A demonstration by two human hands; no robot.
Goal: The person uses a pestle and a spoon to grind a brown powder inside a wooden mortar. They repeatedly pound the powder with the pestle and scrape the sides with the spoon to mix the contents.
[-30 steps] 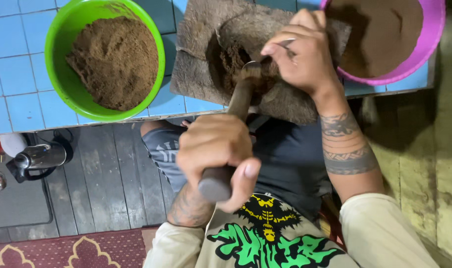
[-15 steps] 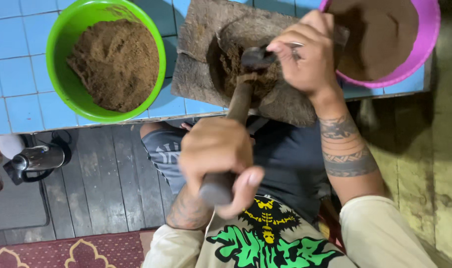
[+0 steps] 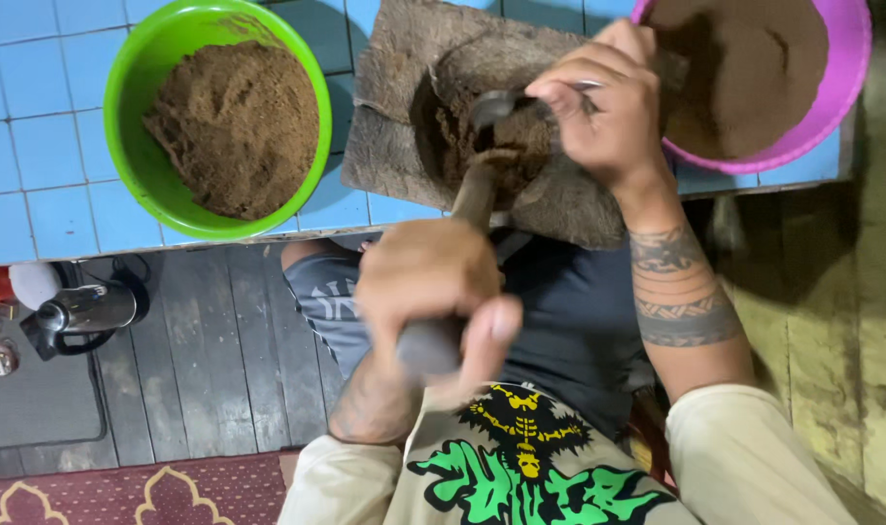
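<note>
L hand point(image 3: 433, 292) sat nearest, fist clenched round butt end of pestle point(image 3: 462, 243). Pestle looked like solid wood/stone: prob. heavy, stiff, not fragile; smooth shaft could slip if dusty. Best hold seemed the thick near end, as gripped. Long axis ran from body away to desk point(image 3: 64, 204), tilted slightly R, working tip pointing into mortar point(image 3: 404, 126) hollow.

Mortar: rough slab w/ shallow bowl, lying at desk's near edge; looked heavy, unlikely to shift. Brown ground stuff in hollow, loose, crumbly.

R hand point(image 3: 608, 107) was over mortar, fingers pinched on spoon point(image 3: 506, 102); bowl of spoon pointed L, over the hollow. Spoon thin metal, light, stiff.

Further out: green bowl point(image 3: 161, 165) L, full of brown powder; pink bowl point(image 3: 841, 87) R, same stuff, touching mortar's far R corner or just beside it, couldn't tell.
</note>
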